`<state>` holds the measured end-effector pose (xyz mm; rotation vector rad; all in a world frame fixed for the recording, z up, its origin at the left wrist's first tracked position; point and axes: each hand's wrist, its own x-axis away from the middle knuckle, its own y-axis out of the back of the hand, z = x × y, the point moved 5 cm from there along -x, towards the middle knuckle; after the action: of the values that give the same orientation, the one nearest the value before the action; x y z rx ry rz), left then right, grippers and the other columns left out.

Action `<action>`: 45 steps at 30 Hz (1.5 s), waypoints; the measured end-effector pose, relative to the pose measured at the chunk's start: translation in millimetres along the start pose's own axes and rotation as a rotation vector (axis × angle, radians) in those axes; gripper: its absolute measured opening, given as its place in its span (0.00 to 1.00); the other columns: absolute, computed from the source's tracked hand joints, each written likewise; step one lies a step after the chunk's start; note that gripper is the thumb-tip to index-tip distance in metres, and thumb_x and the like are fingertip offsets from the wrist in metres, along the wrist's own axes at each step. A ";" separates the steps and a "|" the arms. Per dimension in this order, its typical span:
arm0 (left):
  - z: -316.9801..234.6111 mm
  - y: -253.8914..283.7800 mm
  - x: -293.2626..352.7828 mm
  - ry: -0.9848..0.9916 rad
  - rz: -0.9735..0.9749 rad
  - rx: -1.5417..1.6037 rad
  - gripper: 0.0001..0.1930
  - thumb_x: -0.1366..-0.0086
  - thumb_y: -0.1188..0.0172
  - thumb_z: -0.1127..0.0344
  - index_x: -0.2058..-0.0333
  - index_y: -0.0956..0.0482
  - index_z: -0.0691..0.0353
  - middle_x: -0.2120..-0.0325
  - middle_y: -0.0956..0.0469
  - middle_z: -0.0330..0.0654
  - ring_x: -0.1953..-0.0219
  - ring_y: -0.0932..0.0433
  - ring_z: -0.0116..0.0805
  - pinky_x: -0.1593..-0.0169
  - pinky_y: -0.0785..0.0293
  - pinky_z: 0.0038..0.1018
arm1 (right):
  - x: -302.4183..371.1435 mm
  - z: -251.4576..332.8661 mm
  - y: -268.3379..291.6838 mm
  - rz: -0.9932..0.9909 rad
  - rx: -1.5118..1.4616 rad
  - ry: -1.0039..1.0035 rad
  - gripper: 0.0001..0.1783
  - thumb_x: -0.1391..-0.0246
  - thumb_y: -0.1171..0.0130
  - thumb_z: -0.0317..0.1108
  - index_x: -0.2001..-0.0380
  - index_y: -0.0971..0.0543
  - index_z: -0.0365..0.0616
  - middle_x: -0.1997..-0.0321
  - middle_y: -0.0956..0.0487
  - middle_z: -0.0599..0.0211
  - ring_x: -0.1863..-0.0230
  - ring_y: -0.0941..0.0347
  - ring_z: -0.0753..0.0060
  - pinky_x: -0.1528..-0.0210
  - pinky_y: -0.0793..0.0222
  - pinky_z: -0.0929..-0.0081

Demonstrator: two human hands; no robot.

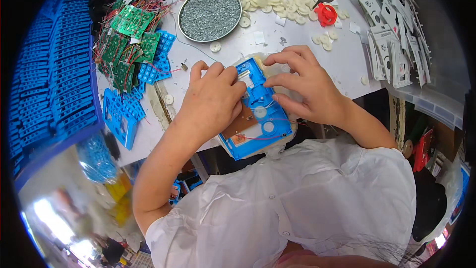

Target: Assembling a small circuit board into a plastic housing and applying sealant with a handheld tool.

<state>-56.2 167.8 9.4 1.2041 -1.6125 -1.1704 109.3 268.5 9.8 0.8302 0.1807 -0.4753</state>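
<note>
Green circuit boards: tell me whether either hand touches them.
No, left hand and right hand are at the blue casing, apart from the boards.

On the white table [347, 62], a pale holder [293, 120] with a blue casing [257, 93] is set at the near edge; circuit boards [133, 22] are heaped toward the left edge; cream discs [270, 1] are scattered farther inward.
</note>
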 end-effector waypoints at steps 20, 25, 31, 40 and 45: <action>-25.2 -3.0 -22.5 0.001 0.170 -0.265 0.11 0.51 0.29 0.59 0.69 0.13 0.56 0.67 0.23 0.40 0.61 0.21 0.40 0.50 0.30 0.39 | 7.4 -2.6 12.9 -0.020 0.050 -0.023 0.14 0.54 0.30 0.30 0.61 0.18 0.48 0.41 0.24 0.64 0.41 0.32 0.50 0.42 0.28 0.58; -31.2 -3.3 -17.9 -0.092 0.214 -0.210 0.05 0.42 0.37 0.66 0.67 0.17 0.56 0.66 0.23 0.38 0.61 0.20 0.37 0.56 0.29 0.34 | 8.1 -1.2 12.5 -0.008 0.039 -0.032 0.15 0.56 0.29 0.29 0.62 0.18 0.47 0.41 0.23 0.64 0.42 0.31 0.50 0.45 0.25 0.58; -25.4 -7.5 -20.7 0.026 0.182 -0.196 0.06 0.42 0.35 0.64 0.67 0.17 0.58 0.67 0.22 0.40 0.63 0.18 0.41 0.61 0.23 0.40 | 1.2 5.1 7.0 -0.033 0.025 0.020 0.14 0.56 0.29 0.28 0.63 0.18 0.47 0.45 0.21 0.64 0.45 0.28 0.51 0.48 0.24 0.59; 17.6 -6.5 -19.2 0.206 0.151 0.166 0.07 0.43 0.33 0.66 0.72 0.16 0.63 0.73 0.19 0.52 0.66 0.18 0.54 0.59 0.22 0.45 | 6.8 6.9 -20.8 0.103 0.006 0.060 0.14 0.53 0.30 0.27 0.60 0.18 0.46 0.46 0.21 0.65 0.46 0.28 0.53 0.49 0.23 0.61; 19.0 -13.5 -27.4 0.194 0.221 0.120 0.07 0.43 0.32 0.66 0.72 0.15 0.63 0.74 0.18 0.53 0.66 0.17 0.55 0.58 0.22 0.46 | 3.0 12.5 -37.1 0.104 0.060 0.144 0.17 0.53 0.30 0.29 0.56 0.16 0.47 0.47 0.21 0.66 0.46 0.27 0.53 0.48 0.25 0.60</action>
<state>-64.4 196.7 -10.4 1.1424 -1.6378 -0.8034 94.0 236.8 -7.6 0.9285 0.2554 -0.3242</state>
